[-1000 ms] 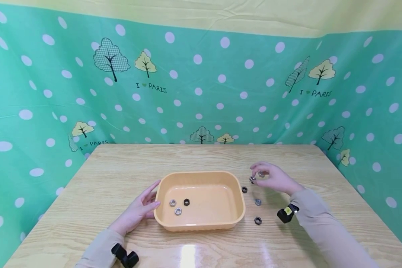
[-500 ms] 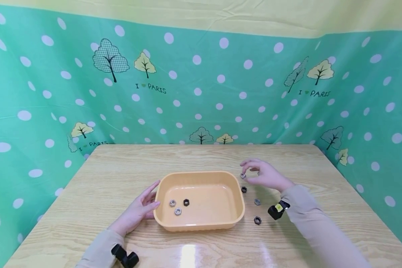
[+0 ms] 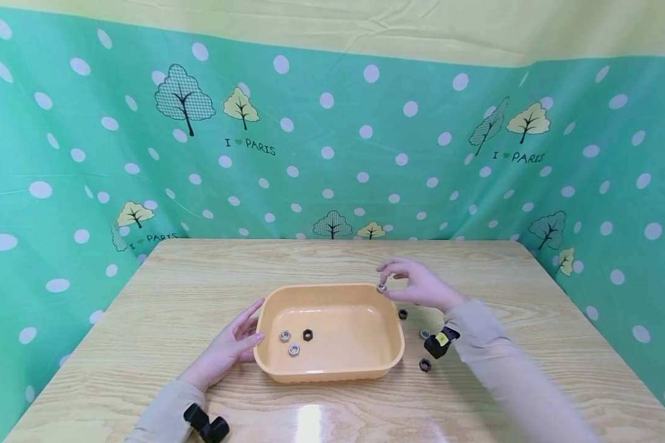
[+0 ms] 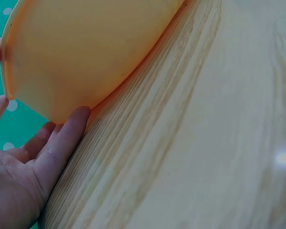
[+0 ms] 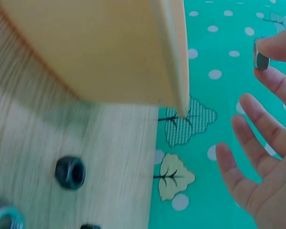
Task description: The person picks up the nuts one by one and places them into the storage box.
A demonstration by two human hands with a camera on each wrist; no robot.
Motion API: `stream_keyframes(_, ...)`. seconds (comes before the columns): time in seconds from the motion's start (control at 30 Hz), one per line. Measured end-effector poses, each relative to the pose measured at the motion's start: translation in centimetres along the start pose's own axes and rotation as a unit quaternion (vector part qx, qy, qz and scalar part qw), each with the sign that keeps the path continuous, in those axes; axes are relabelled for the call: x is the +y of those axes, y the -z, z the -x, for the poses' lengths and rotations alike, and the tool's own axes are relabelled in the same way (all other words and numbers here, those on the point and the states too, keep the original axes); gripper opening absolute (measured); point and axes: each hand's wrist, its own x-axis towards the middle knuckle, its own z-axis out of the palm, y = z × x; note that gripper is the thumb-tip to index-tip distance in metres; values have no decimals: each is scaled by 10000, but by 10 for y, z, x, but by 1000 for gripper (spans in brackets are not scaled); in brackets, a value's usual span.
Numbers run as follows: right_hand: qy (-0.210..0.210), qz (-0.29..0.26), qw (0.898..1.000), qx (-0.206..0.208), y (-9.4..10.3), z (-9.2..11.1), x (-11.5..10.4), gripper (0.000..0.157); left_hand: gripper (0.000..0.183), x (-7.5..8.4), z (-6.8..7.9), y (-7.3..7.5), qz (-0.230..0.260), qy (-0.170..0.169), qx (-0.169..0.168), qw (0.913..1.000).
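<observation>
My right hand (image 3: 421, 287) pinches a silver hex nut (image 3: 382, 288) between thumb and fingertip, over the far right corner of a pale orange plastic basin (image 3: 343, 373). In the right wrist view the nut (image 5: 261, 55) is held edge-on, with the other fingers spread. My left hand (image 3: 224, 351) rests against the basin's left end, thumb tip at the rim. The left wrist view shows its fingertips touching the outer wall (image 4: 86, 62). Inside the basin lie two silver nuts (image 3: 285, 336) and one black nut (image 3: 308, 335).
Right of the basin, a black nut (image 3: 403, 314), a silver nut (image 3: 424, 335) and a dark nut (image 3: 425, 365) lie on the wooden table (image 3: 210, 271). The right wrist camera (image 3: 438, 344) hangs close by them. A green dotted curtain (image 3: 332, 154) surrounds the table.
My right hand has carried the silver nut leftward from the table's right side to the basin's far right rim. A nut seen beside that hand earlier is now out of sight. The left hand stays put.
</observation>
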Motion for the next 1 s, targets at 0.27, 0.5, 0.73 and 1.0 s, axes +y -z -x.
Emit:
stream_keyframes(0.27, 157, -183, 9996, -135, -9, -14, -14, 10, 76, -1, 0, 1, -4, 2, 8, 10000)
stream_keyframes(0.5, 166, -405, 9986, -300, -17, -23, -21, 10, 76, 0, 0, 1, -14, 8, 14, 10000)
stream_keyframes(0.73, 161, -400, 9987, -279, -19, -26, -25, 11, 76, 0, 0, 1, 32, 34, 17, 10000)
stream_keyframes(1.0, 258, -463, 9981, -309, -18, -31, -32, 11, 78, -1, -1, 2, 74, 71, 30, 9999)
